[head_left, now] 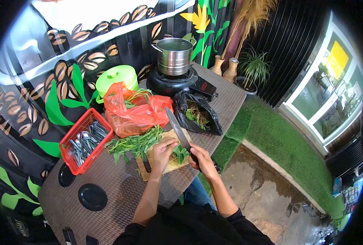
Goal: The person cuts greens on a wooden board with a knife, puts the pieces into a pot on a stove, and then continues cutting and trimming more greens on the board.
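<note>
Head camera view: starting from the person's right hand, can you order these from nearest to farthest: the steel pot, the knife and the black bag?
1. Knife: gripped in the right hand.
2. Black bag: beyond the hand, by the table's right edge.
3. Steel pot: farther back, on the stove.
</note>
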### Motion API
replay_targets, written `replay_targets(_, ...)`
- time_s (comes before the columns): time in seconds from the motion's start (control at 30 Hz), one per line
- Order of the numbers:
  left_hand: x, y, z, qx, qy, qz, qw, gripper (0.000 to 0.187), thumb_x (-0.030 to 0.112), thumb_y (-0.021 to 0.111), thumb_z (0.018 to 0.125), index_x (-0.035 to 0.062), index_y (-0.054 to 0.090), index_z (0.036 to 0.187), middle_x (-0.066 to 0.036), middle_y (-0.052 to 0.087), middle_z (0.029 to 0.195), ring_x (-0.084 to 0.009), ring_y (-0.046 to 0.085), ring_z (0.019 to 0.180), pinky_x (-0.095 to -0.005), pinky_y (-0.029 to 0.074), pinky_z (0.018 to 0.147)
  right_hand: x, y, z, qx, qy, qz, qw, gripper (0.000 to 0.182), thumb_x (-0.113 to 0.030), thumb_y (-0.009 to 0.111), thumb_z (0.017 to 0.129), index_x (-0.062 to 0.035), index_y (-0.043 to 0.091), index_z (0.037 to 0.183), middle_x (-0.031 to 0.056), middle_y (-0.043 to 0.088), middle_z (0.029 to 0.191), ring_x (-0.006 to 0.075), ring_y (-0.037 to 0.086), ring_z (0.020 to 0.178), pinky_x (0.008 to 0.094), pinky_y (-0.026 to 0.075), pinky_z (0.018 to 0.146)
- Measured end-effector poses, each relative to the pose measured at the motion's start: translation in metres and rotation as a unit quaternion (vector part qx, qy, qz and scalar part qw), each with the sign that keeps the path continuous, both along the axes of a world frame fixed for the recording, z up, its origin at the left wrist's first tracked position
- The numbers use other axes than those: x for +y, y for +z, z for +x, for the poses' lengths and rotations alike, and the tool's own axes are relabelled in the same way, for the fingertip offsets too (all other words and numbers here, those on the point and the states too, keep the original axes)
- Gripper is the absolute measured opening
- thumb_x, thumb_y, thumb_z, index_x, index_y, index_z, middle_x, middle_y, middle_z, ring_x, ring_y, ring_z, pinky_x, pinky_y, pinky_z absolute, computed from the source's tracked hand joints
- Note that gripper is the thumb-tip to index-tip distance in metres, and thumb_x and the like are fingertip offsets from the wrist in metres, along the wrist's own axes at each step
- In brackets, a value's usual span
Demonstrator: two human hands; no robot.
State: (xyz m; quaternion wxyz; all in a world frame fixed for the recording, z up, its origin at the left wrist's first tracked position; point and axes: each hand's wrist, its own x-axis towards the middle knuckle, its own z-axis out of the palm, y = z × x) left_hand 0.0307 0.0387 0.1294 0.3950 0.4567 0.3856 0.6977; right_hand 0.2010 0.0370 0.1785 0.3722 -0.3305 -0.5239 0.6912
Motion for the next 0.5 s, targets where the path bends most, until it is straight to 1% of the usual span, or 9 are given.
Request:
replay_targets(0.1, 0.0011, 0.0010, -0.0012, -0.012, -0.002, -0.009, 1.000, 0.014, -0.007, 0.064, 0.077, -0.0056, 0.067, 0.091, -0.011, 0.063, 0.091, -0.0162, 0.057, 0.087, -0.0254, 0.045, 0.078, 0.0004, -0.0019, 0.0001, -0.006, 0.005, 0.009, 1.000, 0.039, -0.027, 0.043, 0.096, -0.0069, 0.049, 0.129, -0.0047, 0.035, 0.057, 0.0051, 0.031, 0.049, 0.0210, 0.025, 0.045)
replay_targets(0.17, 0.0041, -0.0037, -0.0052, 0.047, -0.002, 0.006, 0.999, 0.012, -0.005, 0.063, 0.080, -0.0063, 0.066, 0.092, -0.009, 0.062, 0.090, -0.0135, 0.057, 0.082, -0.0230, 0.046, 0.075, 0.0004, -0.0044, 0.0000, -0.011, 0.006, 0.013, 1.000, 0.039, -0.027, 0.043, 0.096, -0.0067, 0.049, 0.129, -0.0048, 0.035, 0.057, 0.0051, 0.031, 0.049, 0.0211, 0.025, 0.044)
replay_targets(0.3, 0.0060, -0.0048, -0.0067, 0.046, -0.004, 0.005, 0.999, 0.012, -0.007, 0.064, 0.077, -0.0059, 0.067, 0.089, -0.009, 0.063, 0.088, -0.0137, 0.058, 0.080, -0.0235, 0.046, 0.074, 0.0006, -0.0063, 0.0016, -0.012, 0.011, 0.006, 1.000, 0.040, -0.027, 0.043, 0.096, -0.0068, 0.047, 0.130, -0.0049, 0.035, 0.057, 0.0050, 0.031, 0.049, 0.0208, 0.026, 0.045)
replay_targets(0.37, 0.0072, -0.0056, -0.0090, 0.025, -0.028, -0.005, 0.999, 0.014, -0.009, 0.068, 0.072, -0.0053, 0.067, 0.086, -0.011, 0.064, 0.085, -0.0163, 0.058, 0.080, -0.0255, 0.047, 0.074, 0.0002, -0.0050, 0.0023, -0.009, 0.020, -0.005, 1.000, 0.040, -0.027, 0.044, 0.096, -0.0069, 0.047, 0.130, -0.0048, 0.034, 0.057, 0.0050, 0.030, 0.049, 0.0207, 0.026, 0.045)
replay_targets(0.43, 0.0075, -0.0045, -0.0094, 0.016, -0.035, -0.002, 0.999, 0.013, -0.009, 0.068, 0.072, -0.0055, 0.067, 0.084, -0.011, 0.064, 0.084, -0.0162, 0.058, 0.079, -0.0253, 0.047, 0.073, -0.0013, -0.0010, 0.0026, -0.008, 0.022, -0.018, 1.000, 0.037, -0.027, 0.040, 0.097, -0.0045, 0.048, 0.125, -0.0042, 0.034, 0.056, 0.0054, 0.028, 0.046, 0.0216, 0.022, 0.042)
replay_targets(0.5, 0.0069, -0.0038, -0.0098, 0.007, -0.040, 0.002, 0.999, 0.013, -0.009, 0.068, 0.071, -0.0057, 0.067, 0.083, -0.011, 0.064, 0.083, -0.0160, 0.059, 0.078, -0.0252, 0.048, 0.072, -0.0009, -0.0020, 0.0039, -0.012, 0.024, -0.017, 0.999, 0.037, -0.027, 0.040, 0.097, -0.0044, 0.048, 0.125, -0.0042, 0.033, 0.056, 0.0055, 0.028, 0.046, 0.0217, 0.022, 0.042)
